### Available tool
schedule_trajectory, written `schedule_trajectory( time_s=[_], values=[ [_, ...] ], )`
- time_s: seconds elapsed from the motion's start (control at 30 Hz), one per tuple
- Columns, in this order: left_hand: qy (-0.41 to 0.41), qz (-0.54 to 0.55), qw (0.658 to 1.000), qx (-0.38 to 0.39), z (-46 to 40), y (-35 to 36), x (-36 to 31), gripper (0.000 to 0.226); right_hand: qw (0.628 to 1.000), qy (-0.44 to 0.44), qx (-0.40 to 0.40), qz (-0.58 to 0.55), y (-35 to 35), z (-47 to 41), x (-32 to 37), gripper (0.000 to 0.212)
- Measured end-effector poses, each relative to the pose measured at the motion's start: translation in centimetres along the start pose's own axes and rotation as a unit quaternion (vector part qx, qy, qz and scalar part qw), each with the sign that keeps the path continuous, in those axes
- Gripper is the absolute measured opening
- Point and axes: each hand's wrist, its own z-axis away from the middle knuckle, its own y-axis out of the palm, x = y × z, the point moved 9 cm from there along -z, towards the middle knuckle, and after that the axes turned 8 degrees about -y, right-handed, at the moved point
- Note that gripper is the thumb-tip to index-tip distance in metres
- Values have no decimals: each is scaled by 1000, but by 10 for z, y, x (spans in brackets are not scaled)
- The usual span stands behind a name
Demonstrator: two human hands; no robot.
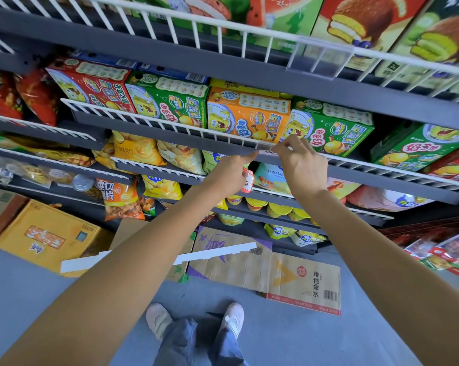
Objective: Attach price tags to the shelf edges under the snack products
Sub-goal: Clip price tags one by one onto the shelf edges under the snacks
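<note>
White tag (pixel 266 152) isn't seated yet; we're pinching it with both hands (pixel 229 170) (pixel 301 165) at the rail (pixel 170 122), spare tags tucked in the left.

Price tag at the rail: a small white slip (pixel 267 152) with dark print, lying flat along the shelf edge (pixel 170 137), just under the orange snack box (pixel 247 114); mostly hidden by fingers, print unreadable.
Spare tags: red-bordered white cards (pixel 247 180), tucked in the left hand (pixel 229 170), hanging below the rail.
Shelf edge: dark grey strip topped by a white wire rail, running slantwise from left down to right.
Snack boxes: red, green and orange cartoon boxes standing upright in a row behind the rail.
Clear tag holder: an empty-looking plastic sleeve (pixel 319 58) clipped to the wire rail of the shelf above.
</note>
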Motion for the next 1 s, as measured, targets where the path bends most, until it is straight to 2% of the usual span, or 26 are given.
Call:
schedule_trajectory(
  time_s=[0.23, 0.4, 0.5, 0.6, 0.77, 0.9, 1.0],
  values=[
    [-39, 138, 989, 19, -1, 4, 11, 52, 999, 13, 27, 22, 1, 3, 4, 24],
    [-69, 311, 948, -7, 9, -10, 19, 43, 999, 14, 28, 24, 1, 3, 4, 27],
    [-70, 366, 928, -19, 18, -21, 17, 29, 999, 14, 27, 11, 2, 7, 4, 33],
    [-77, 400, 913, -35, 27, -29, 17, 16, 999, 15, 27, -14, 1, 11, 6, 40],
    [-92, 413, 904, -69, 36, -42, 22, 18, 995, 47, 59, -68, 4, 15, 6, 44],
    [-81, 413, 903, -84, 42, -57, 16, 15, 985, 82, 132, -78, 7, 15, 6, 40],
    [-81, 429, 895, -89, 47, -69, 9, 16, 979, 68, 185, -51, 6, 14, 12, 45]
  ],
)
